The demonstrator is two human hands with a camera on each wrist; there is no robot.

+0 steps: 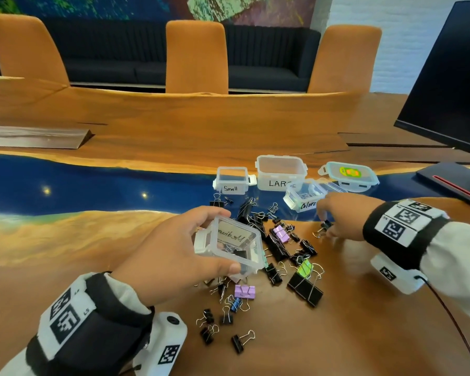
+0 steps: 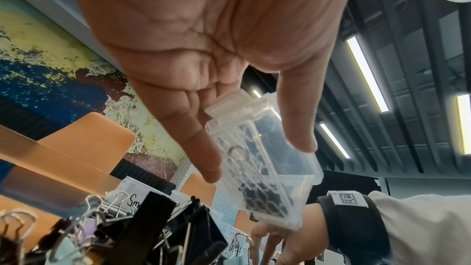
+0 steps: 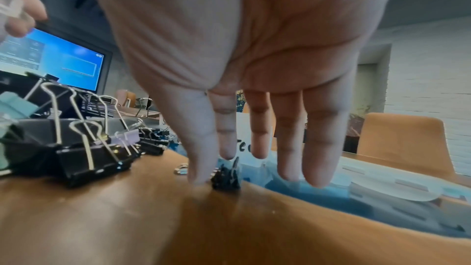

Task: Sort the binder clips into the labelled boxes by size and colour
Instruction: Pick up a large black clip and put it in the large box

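Note:
My left hand (image 1: 223,240) grips a clear box labelled Medium (image 1: 236,240), tilted and lifted above a pile of binder clips (image 1: 277,248). In the left wrist view the thumb and fingers of that hand (image 2: 257,158) clamp the box (image 2: 270,188), which has dark clips inside. My right hand (image 1: 324,227) reaches down over a small black clip (image 1: 326,223) on the wood by the blue strip. Its thumb (image 3: 198,176) touches the table beside the clip (image 3: 225,178), the fingers straight above it. The Small (image 1: 231,183), Large (image 1: 280,172) and Coloured (image 1: 304,198) boxes stand behind.
The pile holds black clips of mixed sizes, two purple ones (image 1: 244,291) and a green one (image 1: 304,268). A box lid (image 1: 349,173) lies at the back right. A monitor (image 1: 451,77) with its base stands at the far right. Chairs line the table's far side.

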